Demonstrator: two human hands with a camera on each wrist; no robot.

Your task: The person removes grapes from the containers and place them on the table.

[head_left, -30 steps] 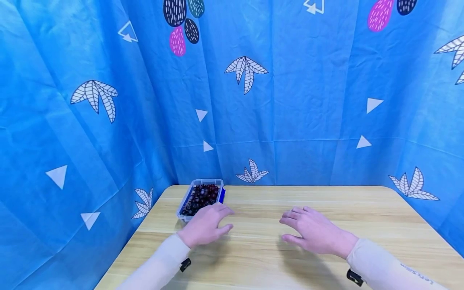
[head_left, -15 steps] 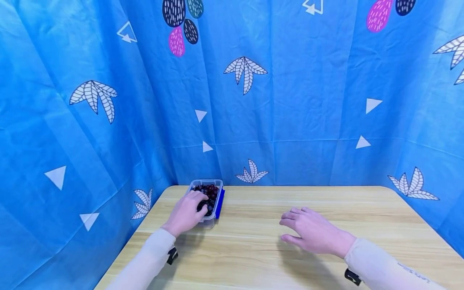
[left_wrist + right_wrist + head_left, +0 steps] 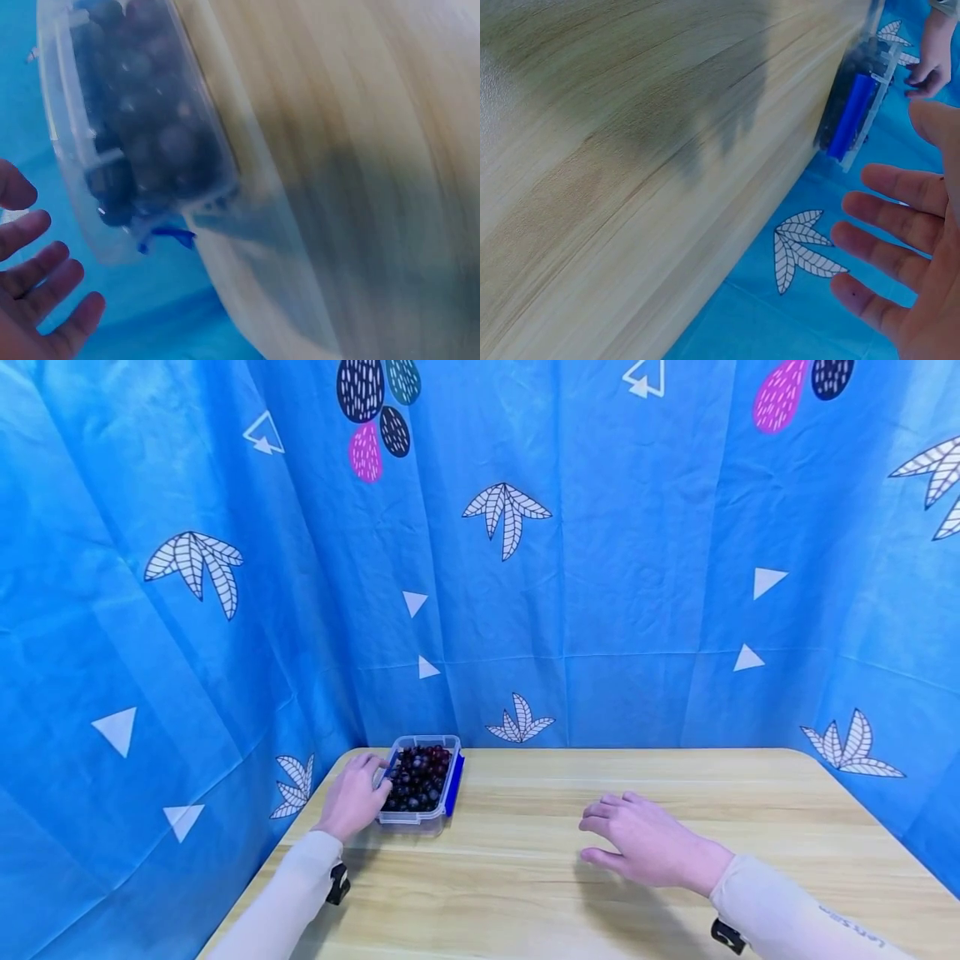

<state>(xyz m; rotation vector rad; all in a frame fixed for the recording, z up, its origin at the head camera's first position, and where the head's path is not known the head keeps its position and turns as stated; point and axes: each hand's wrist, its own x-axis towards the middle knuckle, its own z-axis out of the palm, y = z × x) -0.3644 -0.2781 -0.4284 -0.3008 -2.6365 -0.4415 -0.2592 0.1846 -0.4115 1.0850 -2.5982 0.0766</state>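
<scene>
Blue patterned curtain (image 3: 630, 577) behind and to the sides, light wood-grain table (image 3: 517, 852) in front of me. Clear container (image 3: 411, 817) sits at the table's far left, full of dark round fruit (image 3: 420, 777), blue latch (image 3: 454, 785) on its right side. My left hand (image 3: 352, 797) is just beside the container's left rim, fingers spread and relaxed, nothing gripped; can't confirm contact. My right hand (image 3: 648, 843) hovers above the table, well apart from the container, fingers loose, holding nothing.
</scene>
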